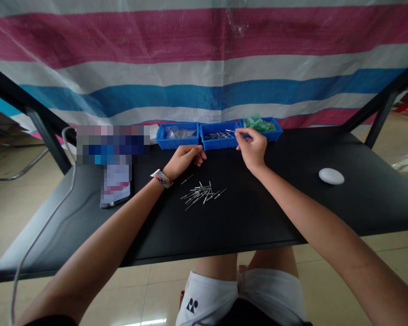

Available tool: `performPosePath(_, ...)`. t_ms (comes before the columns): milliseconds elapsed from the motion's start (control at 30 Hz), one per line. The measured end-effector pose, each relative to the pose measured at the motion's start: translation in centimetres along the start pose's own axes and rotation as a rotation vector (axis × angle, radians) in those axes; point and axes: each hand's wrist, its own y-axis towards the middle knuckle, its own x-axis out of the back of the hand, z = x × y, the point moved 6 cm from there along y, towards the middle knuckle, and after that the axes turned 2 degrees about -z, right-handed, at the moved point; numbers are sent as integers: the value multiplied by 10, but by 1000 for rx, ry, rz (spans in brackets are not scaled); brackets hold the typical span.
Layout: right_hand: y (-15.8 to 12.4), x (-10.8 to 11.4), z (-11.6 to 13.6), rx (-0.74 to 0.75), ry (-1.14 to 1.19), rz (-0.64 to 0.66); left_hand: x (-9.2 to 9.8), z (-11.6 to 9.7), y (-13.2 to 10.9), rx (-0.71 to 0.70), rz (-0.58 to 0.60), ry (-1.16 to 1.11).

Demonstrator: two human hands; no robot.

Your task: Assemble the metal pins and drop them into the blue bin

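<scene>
My right hand [253, 147] is raised over the front edge of the middle blue bin [221, 144]. Pinched between its thumb and fingertips is a thin silver blind rivet [230, 131], pointing left above the bin. More loose rivets [218, 135] lie inside that bin. Just in front of the bins, my left hand [186, 159] rests on the black table [258, 213], fingers loosely bent and apart, with nothing visible in them. Nearer to me is a small scattered pile of rivets [200, 194], and a single rivet [187, 179] lies apart from it, close to my left wrist.
The left blue bin [177, 144] holds clear plastic bags, the right blue bin [274, 135] green ones. A phone [117, 188], partly pixelated, lies at left near a white cable [51, 217]. At right sits a white oval object [331, 176]. Striped sheeting [204, 68] hangs behind.
</scene>
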Motion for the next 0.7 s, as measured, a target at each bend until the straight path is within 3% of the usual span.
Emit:
performPosePath(200,-6,-7,7,18,-27,123,0,1,0,1,-7,3)
performPosePath(533,-22,-15,45,251,-62,236,0,1,0,0,-13,-13)
performPosePath(600,-32,-21,54,304,-41,332,2,1,-1,0,-46,-27)
performPosePath(700,-50,-38,62,339,-22,599,6,-1,-2,-19,-107,-42)
